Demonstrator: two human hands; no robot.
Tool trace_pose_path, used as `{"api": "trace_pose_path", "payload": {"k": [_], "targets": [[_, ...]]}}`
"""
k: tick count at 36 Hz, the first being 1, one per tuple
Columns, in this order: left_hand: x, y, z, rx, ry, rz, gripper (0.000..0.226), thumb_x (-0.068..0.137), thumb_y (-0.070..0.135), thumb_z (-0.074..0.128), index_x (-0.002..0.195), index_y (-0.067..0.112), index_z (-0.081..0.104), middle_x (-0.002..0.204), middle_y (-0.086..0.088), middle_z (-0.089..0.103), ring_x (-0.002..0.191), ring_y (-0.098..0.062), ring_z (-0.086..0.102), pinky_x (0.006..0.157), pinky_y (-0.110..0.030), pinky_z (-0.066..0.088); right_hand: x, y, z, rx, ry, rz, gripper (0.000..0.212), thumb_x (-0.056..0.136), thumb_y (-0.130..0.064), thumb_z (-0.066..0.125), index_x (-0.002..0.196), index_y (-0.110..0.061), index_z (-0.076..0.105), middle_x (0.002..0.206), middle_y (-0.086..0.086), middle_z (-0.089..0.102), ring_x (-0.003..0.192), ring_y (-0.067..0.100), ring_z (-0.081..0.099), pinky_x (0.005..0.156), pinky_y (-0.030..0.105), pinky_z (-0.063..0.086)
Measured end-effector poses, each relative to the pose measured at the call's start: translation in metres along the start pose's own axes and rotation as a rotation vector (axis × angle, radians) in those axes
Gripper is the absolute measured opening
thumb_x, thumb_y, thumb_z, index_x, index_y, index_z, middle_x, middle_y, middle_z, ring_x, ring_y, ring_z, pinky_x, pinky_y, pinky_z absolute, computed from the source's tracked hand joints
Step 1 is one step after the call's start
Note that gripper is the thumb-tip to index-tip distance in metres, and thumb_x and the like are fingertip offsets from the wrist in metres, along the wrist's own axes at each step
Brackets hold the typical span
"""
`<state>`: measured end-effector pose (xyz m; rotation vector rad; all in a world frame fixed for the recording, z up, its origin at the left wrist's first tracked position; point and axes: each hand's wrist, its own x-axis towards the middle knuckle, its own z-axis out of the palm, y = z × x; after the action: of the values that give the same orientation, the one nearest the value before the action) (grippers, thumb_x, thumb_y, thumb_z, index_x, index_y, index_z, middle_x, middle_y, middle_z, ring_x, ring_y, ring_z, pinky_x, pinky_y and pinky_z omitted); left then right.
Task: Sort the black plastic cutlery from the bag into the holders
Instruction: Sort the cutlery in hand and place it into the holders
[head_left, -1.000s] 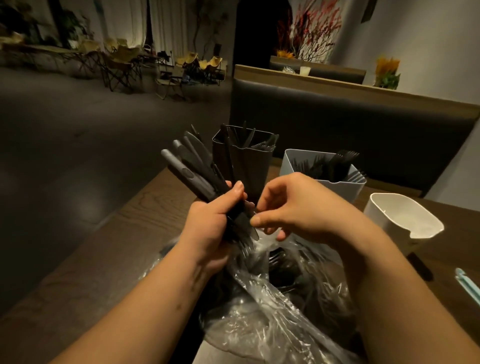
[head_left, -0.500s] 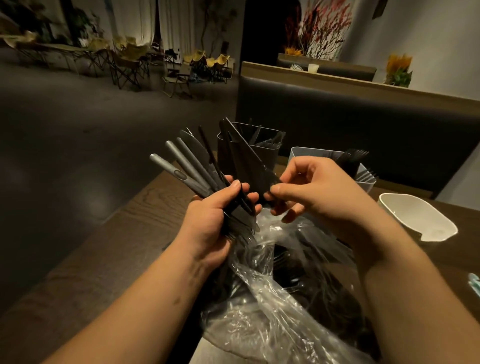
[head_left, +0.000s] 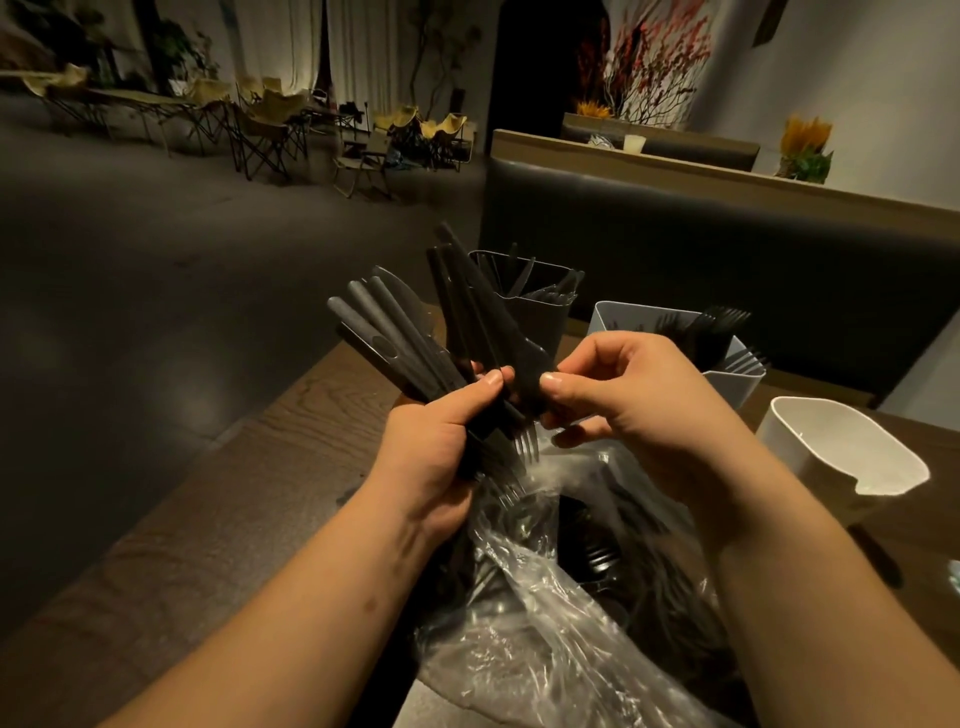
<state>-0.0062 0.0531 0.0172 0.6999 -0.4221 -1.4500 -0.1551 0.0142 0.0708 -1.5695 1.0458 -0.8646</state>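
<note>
Your left hand (head_left: 441, 441) grips a fanned bundle of black cutlery (head_left: 395, 338) over the clear bag (head_left: 545, 623) at six o'clock. Your right hand (head_left: 634, 405) pinches one black piece (head_left: 498, 322) with thumb and forefinger. The dark holder (head_left: 540, 312) stands at twelve, the grey holder (head_left: 623, 322) at one and the white holder (head_left: 841, 452) at two. One handle bears an oval mark, too dim to read.

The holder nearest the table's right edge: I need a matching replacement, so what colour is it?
The holder is plain white, seen best in the head view.

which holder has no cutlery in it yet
The white holder at far right; the dark holder and the grey holder each hold black cutlery.
</note>
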Motion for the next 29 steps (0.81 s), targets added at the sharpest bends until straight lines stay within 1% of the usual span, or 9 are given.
{"api": "trace_pose_path", "payload": {"k": [2,6,8,11,15,18,23,26,29], "targets": [[-0.001,0.001,0.001,-0.013,-0.007,-0.005,0.017,0.09,0.003,0.064,0.104,-0.004,0.071,0.087,-0.018,0.074,0.076,-0.027,0.075,0.062,-0.039,0.061,0.0,0.001,0.002,-0.004,-0.013,0.014,0.01,0.083,-0.002,0.075,0.078,-0.002,0.066,0.072,0.012,0.071,0.066,0.022,0.071,0.063,0.038,0.062],[-0.003,0.002,0.003,-0.047,0.006,0.025,0.031,0.075,0.002,0.07,0.104,-0.007,0.069,0.08,-0.018,0.07,0.068,-0.024,0.072,0.059,-0.034,0.059,0.0,0.003,0.009,-0.034,0.187,-0.174,0.02,0.079,0.004,0.078,0.07,-0.006,0.064,0.067,0.01,0.07,0.066,0.027,0.072,0.06,0.041,0.061],[-0.001,0.002,0.003,-0.043,0.035,0.043,0.025,0.081,-0.002,0.067,0.105,-0.009,0.068,0.08,-0.02,0.07,0.067,-0.026,0.072,0.059,-0.036,0.059,0.0,0.001,0.009,-0.131,0.233,-0.249,0.02,0.075,0.002,0.082,0.068,-0.008,0.066,0.072,0.01,0.072,0.068,0.026,0.073,0.061,0.037,0.062],[0.0,0.002,0.002,-0.028,0.062,0.055,0.016,0.088,-0.001,0.064,0.1,-0.008,0.07,0.083,-0.024,0.072,0.071,-0.033,0.074,0.061,-0.042,0.061,-0.003,0.002,0.011,-0.317,0.168,-0.221,0.018,0.068,-0.007,0.089,0.067,-0.011,0.072,0.077,0.003,0.074,0.07,0.017,0.073,0.065,0.031,0.061],[-0.003,0.003,0.003,-0.012,0.103,0.076,0.045,0.076,0.006,0.071,0.116,-0.015,0.064,0.108,-0.036,0.068,0.096,-0.047,0.07,0.086,-0.062,0.057,-0.002,0.008,0.02,-0.366,0.189,-0.196,0.014,0.067,-0.012,0.091,0.069,-0.013,0.077,0.071,-0.001,0.073,0.067,0.006,0.07,0.061,0.017,0.056],[-0.001,0.001,0.001,-0.033,0.116,0.093,0.035,0.085,0.004,0.068,0.116,-0.011,0.066,0.101,-0.03,0.071,0.086,-0.038,0.073,0.077,-0.05,0.061,0.001,0.013,0.025,-0.272,0.24,-0.211,0.011,0.072,-0.011,0.087,0.072,-0.016,0.077,0.065,-0.001,0.072,0.059,0.008,0.068,0.058,0.021,0.053],[0.0,0.0,0.0,-0.093,0.081,0.088,0.035,0.085,0.007,0.067,0.117,-0.008,0.066,0.107,-0.032,0.07,0.095,-0.042,0.073,0.072,-0.046,0.061,0.002,0.019,0.03,-0.261,0.296,-0.195,0.02,0.077,-0.014,0.085,0.092,-0.021,0.074,0.071,0.0,0.072,0.065,0.013,0.071,0.059,0.032,0.06],[0.001,0.0,-0.001,-0.066,0.099,0.106,0.025,0.084,0.008,0.068,0.106,-0.002,0.072,0.096,-0.022,0.075,0.083,-0.03,0.075,0.062,-0.037,0.06,0.0,0.018,0.033,-0.282,0.225,-0.173,0.011,0.084,-0.014,0.079,0.089,-0.021,0.073,0.072,0.0,0.074,0.063,0.015,0.072,0.057,0.034,0.06],[0.002,-0.002,-0.002,0.012,0.112,0.128,0.022,0.087,0.009,0.068,0.106,-0.001,0.074,0.096,-0.021,0.075,0.084,-0.03,0.075,0.066,-0.038,0.06,-0.001,0.016,0.03,-0.274,0.226,-0.163,0.01,0.084,-0.009,0.077,0.086,-0.019,0.074,0.072,0.002,0.074,0.063,0.017,0.072,0.059,0.035,0.061]]}}
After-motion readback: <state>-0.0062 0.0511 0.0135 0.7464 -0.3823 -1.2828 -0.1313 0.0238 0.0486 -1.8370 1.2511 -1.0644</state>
